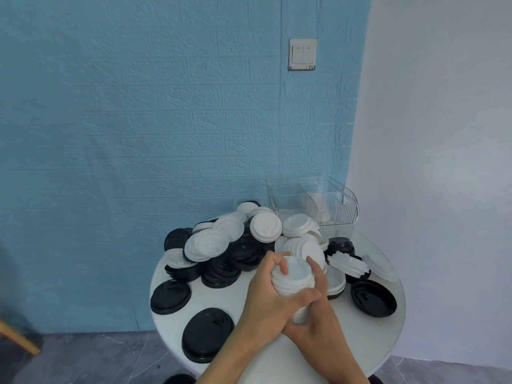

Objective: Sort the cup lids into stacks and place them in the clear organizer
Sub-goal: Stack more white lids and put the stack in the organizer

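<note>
Both hands hold one stack of white cup lids [294,278] above the round white table [346,336]. My left hand [270,296] wraps the stack from the left, thumb across its front and fingers curled over the top lid. My right hand [318,317] grips it from the right and below. A mixed pile of loose white lids [210,243] and black lids [241,254] lies behind the hands. The clear organizer [336,206] stands at the back right of the table by the wall, and something white shows through its walls.
Single black lids [170,296] [206,333] [372,297] lie on the table's front and right. A fanned white stack [349,263] and a clear lid [381,266] sit at the right. The blue wall is close behind; the table edge curves near on all sides.
</note>
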Motion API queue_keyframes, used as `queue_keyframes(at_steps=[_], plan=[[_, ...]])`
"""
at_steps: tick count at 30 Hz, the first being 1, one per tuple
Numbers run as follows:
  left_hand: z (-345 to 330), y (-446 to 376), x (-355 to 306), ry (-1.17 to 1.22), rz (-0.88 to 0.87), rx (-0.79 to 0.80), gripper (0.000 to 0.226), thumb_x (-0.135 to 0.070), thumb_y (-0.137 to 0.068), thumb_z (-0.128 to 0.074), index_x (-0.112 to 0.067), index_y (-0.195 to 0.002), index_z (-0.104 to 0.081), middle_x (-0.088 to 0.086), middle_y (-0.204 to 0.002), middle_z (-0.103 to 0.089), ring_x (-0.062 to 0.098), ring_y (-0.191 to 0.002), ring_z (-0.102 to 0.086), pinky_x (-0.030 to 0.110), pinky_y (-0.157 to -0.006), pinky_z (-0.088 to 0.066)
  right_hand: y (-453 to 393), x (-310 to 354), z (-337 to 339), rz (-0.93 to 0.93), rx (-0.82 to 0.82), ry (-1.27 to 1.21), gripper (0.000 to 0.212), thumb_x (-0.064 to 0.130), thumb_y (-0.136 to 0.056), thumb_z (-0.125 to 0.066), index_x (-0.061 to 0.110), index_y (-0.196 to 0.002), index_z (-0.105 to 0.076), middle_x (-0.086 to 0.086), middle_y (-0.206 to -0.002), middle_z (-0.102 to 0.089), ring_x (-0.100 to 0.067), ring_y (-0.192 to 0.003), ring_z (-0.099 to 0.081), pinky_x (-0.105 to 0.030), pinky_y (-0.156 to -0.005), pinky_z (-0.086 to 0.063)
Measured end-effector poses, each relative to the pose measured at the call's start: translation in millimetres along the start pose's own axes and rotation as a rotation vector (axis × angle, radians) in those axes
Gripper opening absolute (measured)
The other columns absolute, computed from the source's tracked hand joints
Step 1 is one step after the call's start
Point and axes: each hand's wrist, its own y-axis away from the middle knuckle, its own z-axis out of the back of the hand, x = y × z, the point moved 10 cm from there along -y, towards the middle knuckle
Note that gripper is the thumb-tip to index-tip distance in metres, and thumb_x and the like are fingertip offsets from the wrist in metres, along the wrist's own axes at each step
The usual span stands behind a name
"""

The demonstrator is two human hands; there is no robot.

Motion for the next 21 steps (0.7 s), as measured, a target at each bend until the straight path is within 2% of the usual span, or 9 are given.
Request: queue_keyframes(at_steps=[3, 5, 7, 10, 13, 16, 18, 21], plan=[[-3.2, 5.7, -2.7, -0.033, -0.015, -0.001, 0.047, -0.036, -0.062, -0.089, -0.036, -0.094, -0.054, -0.013, -0.119, -0.062, 0.016, -0.113, -0.062, 0.044, -0.100, -0.051, -0.5, -1.4, 0.0, 0.000, 0.008, -0.004, 0.117, 0.040, -0.060, -0.087, 0.061, -0.147, -0.010, 0.021, -0.146, -0.051, 0.000, -0.126, -0.058, -0.031, -0.103, -0.051], [-3.6, 9.0, -6.5, -0.072, -0.049, -0.006, 0.048, -0.041, -0.066, -0.085, -0.042, -0.108, -0.062, -0.020, -0.122, -0.058, 0.007, -0.121, -0.058, 0.029, -0.105, -0.046, 0.5, 1.0, 0.7, -0.002, 0.027, 0.008, 0.121, 0.039, -0.061, -0.084, 0.062, -0.149, -0.004, 0.027, -0.146, -0.049, 0.005, -0.127, -0.055, -0.026, -0.103, -0.049], [-4.2, 10.3, -8.7, -0.095, -0.070, 0.003, 0.048, -0.045, -0.068, -0.083, -0.045, -0.114, -0.067, -0.027, -0.125, -0.054, 0.001, -0.128, -0.053, 0.020, -0.108, -0.041, 1.6, 5.4, 1.5, 0.004, 0.039, 0.023, 0.117, 0.042, -0.061, -0.081, 0.066, -0.147, -0.005, 0.029, -0.149, -0.044, 0.009, -0.129, -0.051, -0.019, -0.102, -0.046], [-5.8, 11.2, -4.9, -0.064, -0.047, 0.019, 0.043, -0.046, -0.067, -0.083, -0.044, -0.109, -0.071, -0.028, -0.127, -0.053, 0.000, -0.129, -0.053, 0.017, -0.109, -0.039, 1.1, 5.3, 2.2, 0.006, 0.041, 0.016, 0.107, 0.042, -0.061, -0.081, 0.070, -0.140, -0.014, 0.021, -0.148, -0.048, 0.004, -0.127, -0.055, -0.023, -0.101, -0.049], [-3.9, 12.8, 0.4, -0.032, -0.024, 0.015, 0.040, -0.038, -0.069, -0.087, -0.034, -0.107, -0.074, -0.026, -0.126, -0.055, 0.000, -0.128, -0.054, 0.015, -0.107, -0.040, 0.2, 4.8, 0.8, 0.006, 0.044, 0.028, 0.100, 0.045, -0.061, -0.082, 0.072, -0.134, -0.018, 0.024, -0.144, -0.050, 0.005, -0.124, -0.057, -0.019, -0.097, -0.049], [-2.8, 13.4, 5.5, -0.022, 0.020, 0.029, 0.039, -0.028, -0.073, -0.089, -0.027, -0.110, -0.075, -0.026, -0.124, -0.056, -0.003, -0.125, -0.055, 0.015, -0.107, -0.041, 0.8, 3.9, -2.6, 0.000, 0.068, 0.012, 0.100, 0.045, -0.061, -0.084, 0.063, -0.137, -0.022, 0.023, -0.142, -0.052, 0.003, -0.124, -0.058, -0.026, -0.101, -0.051], [-3.3, 15.2, 4.4, -0.031, 0.052, 0.048, 0.038, -0.026, -0.076, -0.089, -0.032, -0.111, -0.075, -0.023, -0.126, -0.056, -0.006, -0.124, -0.053, 0.016, -0.108, -0.041, 0.7, 3.5, -1.0, -0.018, 0.075, 0.000, 0.101, 0.044, -0.060, -0.085, 0.059, -0.139, -0.025, 0.025, -0.138, -0.055, 0.003, -0.122, -0.059, -0.028, -0.101, -0.051], [-2.4, 17.1, 3.0, -0.067, 0.139, 0.122, 0.033, -0.039, -0.084, -0.083, -0.049, -0.113, -0.072, -0.017, -0.133, -0.054, -0.014, -0.121, -0.052, 0.008, -0.101, -0.041, 0.2, 7.5, 5.5, -0.054, 0.074, 0.029, 0.097, 0.053, -0.055, -0.083, 0.067, -0.131, -0.025, 0.040, -0.126, -0.056, 0.013, -0.113, -0.059, -0.015, -0.093, -0.049]])
